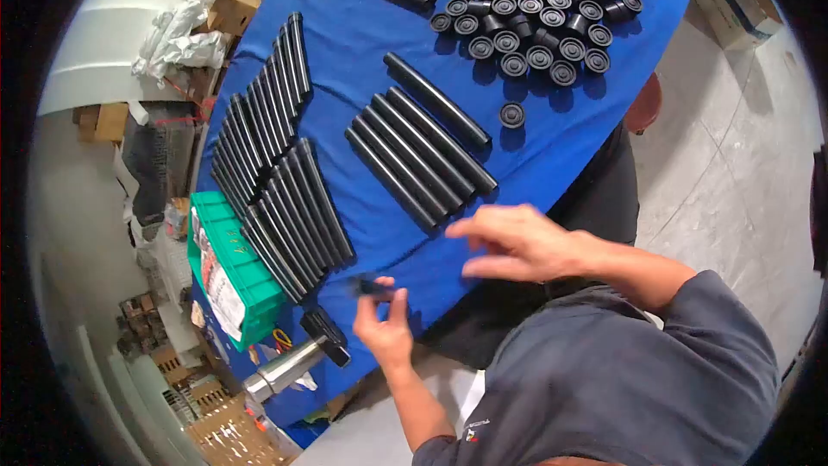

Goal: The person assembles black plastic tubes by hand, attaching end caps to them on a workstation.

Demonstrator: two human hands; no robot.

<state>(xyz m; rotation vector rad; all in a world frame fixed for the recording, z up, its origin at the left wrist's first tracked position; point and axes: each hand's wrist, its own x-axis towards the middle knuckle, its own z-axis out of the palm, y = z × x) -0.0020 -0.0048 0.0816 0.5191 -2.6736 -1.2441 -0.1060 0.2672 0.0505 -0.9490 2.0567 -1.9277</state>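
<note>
L hand (385, 324) pinches a small black part (373, 287) in its fingers, right over the near table (362, 43) edge; a slack grip could drop it to the floor. R hand (517, 244) hovers open, holding nothing, blurred, just by the black tubes (418, 151); a sweep might roll them. Farther: caps (535, 9), well apart.
</note>
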